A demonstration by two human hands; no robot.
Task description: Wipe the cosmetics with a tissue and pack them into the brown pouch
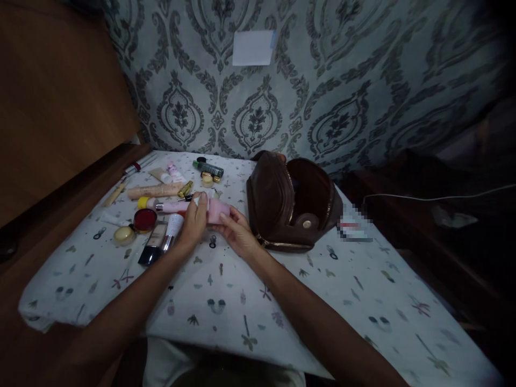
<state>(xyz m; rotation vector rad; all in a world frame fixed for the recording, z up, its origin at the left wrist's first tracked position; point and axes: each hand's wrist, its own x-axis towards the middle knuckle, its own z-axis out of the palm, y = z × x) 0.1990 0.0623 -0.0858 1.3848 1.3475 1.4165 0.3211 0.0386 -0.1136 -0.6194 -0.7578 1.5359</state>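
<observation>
In the head view, a pink tube or bottle (218, 210) is held between my two hands. My right hand (238, 232) grips its right end, with the thumb on top. My left hand (195, 220) is closed at its left end, and something white, perhaps a wipe (201, 198), shows at those fingertips. Just left of my left hand lies a pale pink tube (173, 207) with a silvery end. A foundation bottle (155, 242) with a black cap and a white-and-silver bottle (172, 231) lie beside my left wrist. To the right stands an unzipped brown makeup bag (271, 201).
Several cosmetics cover the table's left side: a dark red round jar (145, 220), a cream-coloured pot (124, 235), a long peach tube (155, 190), a green-capped bottle (208, 168). The patterned tablecloth (226, 301) reaches to a wall behind. A blurred packet (355, 228) lies right of the bag.
</observation>
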